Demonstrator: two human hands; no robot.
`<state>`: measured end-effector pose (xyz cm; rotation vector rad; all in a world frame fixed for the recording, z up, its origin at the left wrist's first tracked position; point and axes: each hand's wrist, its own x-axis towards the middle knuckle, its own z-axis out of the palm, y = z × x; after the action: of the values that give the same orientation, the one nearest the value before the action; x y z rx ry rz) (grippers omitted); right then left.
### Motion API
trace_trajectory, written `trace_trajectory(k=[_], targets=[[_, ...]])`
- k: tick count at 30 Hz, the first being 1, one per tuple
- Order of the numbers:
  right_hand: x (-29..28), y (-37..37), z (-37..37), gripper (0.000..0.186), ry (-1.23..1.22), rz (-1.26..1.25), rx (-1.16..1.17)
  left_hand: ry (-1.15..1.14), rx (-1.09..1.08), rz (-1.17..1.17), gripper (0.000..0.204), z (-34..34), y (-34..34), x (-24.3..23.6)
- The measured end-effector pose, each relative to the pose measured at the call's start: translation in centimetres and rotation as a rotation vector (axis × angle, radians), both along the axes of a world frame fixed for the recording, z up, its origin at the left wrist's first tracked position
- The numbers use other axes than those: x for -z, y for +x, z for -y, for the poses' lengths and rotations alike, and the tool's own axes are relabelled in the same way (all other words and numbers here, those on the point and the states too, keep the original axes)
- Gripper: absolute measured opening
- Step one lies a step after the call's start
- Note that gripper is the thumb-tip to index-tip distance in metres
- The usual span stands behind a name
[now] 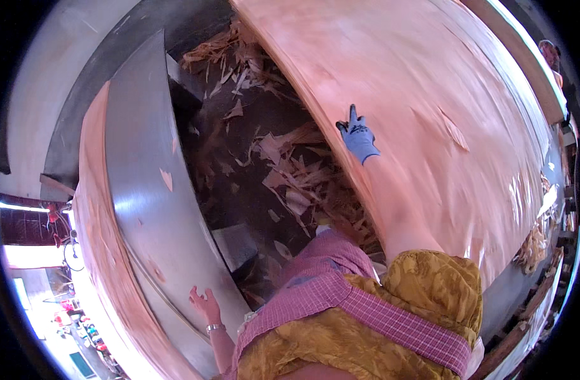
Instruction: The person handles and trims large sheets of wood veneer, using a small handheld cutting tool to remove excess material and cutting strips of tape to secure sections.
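Note:
My right hand [358,136], in a blue-grey glove with dark fingertips, is at the left edge of a broad stack of thin pinkish wood veneer sheets [423,88]. One finger points forward and the thumb stands apart; the hand seems to lie on the top sheet, with nothing visible in its grasp. Bare and wearing a metal band at the wrist, my left hand [205,306] is held low beside a smooth grey metal table [144,139]. Its fingers are slightly bent and apart, and it holds nothing. Whether it touches the metal I cannot tell.
Torn veneer scraps [296,164] litter the dark floor between table and stack. A grey block [235,246] lies by the table's foot. More veneer [100,209] runs along the table's far left side. Another person [548,54] is at the far right edge.

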<state>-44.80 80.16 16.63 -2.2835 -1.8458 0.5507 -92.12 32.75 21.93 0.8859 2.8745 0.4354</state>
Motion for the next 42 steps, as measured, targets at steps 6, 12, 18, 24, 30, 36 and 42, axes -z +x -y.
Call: trace_trajectory(k=[6,12,18,24,30,36,42], targets=[[5.7,2.2,-4.2,0.078,-0.046,0.113,-0.173,-0.007,0.093,0.109,0.046,-17.3,-5.0,-2.8],[2.8,1.6,-6.6,0.060,0.079,0.013,0.024,0.288,0.247,0.206,0.044,-38.9,-16.4,3.4],[0.6,-5.1,-18.6,0.045,0.184,-0.042,0.250,0.290,0.643,0.227,0.040,-72.7,-16.2,0.4],[1.0,-17.2,-44.8,0.052,0.257,-0.162,0.110,0.248,0.899,0.632,0.042,-98.1,-11.5,0.4],[4.2,-22.1,-68.9,0.074,0.082,-0.040,0.115,0.099,1.098,0.800,0.036,-118.4,-8.2,3.9],[6.2,-20.9,-73.8,0.045,-0.037,-0.146,0.064,-0.320,0.854,1.126,0.039,-134.1,-5.1,7.1],[4.8,-18.2,-75.8,0.031,-0.069,-0.287,0.140,-0.203,0.417,1.509,0.055,-153.5,0.2,10.4]])
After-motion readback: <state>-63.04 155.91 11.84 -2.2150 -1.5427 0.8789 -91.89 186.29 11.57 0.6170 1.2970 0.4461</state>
